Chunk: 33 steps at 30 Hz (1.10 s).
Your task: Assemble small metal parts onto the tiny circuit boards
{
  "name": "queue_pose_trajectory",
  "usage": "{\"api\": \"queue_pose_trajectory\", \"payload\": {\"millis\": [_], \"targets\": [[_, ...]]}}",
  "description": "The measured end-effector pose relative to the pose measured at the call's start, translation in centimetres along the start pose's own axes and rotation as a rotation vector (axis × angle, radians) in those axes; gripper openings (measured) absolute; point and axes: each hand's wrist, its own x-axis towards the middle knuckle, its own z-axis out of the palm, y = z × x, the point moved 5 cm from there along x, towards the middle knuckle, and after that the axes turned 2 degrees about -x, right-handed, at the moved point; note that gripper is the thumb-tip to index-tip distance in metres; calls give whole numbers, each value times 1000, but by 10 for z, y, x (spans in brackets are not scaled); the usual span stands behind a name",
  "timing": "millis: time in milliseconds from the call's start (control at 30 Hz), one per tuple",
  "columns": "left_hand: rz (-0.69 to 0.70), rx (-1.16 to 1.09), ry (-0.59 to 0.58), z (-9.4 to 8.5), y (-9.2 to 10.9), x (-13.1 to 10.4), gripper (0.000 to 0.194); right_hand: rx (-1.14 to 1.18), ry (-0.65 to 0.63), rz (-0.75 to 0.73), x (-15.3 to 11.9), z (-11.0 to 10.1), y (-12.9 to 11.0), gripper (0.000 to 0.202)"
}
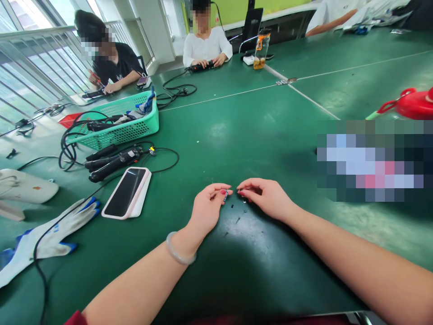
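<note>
Just above the green table (203, 153), near the centre, my two hands face each other with a small gap between their fingertips. My left hand (210, 203) pinches a small metallic piece (226, 196) between thumb and index finger. My right hand (265, 196) is closed in a pinch, and whatever lies between its fingertips is too small to name. A tiny light piece (244, 201) shows just under the right fingertips. Small dark bits (232, 206) lie on the table below the hands.
A phone (126, 193), black corded tools (115, 162) and a white-blue glove (56, 232) lie left. Behind them stands a green basket (125, 135). A bottle (261, 49) stands at the far side, where several people sit. A red object (414, 104) is right.
</note>
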Motion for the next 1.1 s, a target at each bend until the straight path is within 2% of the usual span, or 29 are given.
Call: {"api": "queue_pose_trajectory", "payload": {"millis": [100, 200, 367, 533, 700, 800, 967, 1100], "targets": [[-22, -63, -29, 3, -3, 2, 23, 243, -35, 92, 0, 1, 5, 22], [-42, -122, -48, 5, -3, 2, 30, 341, -41, 124, -1, 2, 6, 26], [-42, -65, -75, 6, -4, 1, 35, 256, -4, 84, -1, -1, -2, 23], [-26, -13, -98, 6, -6, 2, 35, 334, -11, 91, -2, -1, -7, 21], [-32, -9, -101, 8, -4, 1, 35, 303, -49, 56, -3, 2, -7, 19], [-37, -16, -99, 9, -4, 0, 38, 254, -20, 10, -4, 3, -4, 20], [37, 59, -121, 9, -5, -2, 38, 229, 43, -51, -6, 3, -1, 22], [110, 151, -102, 7, -4, -3, 35, 100, 80, -86, -9, 0, -5, 17]]}}
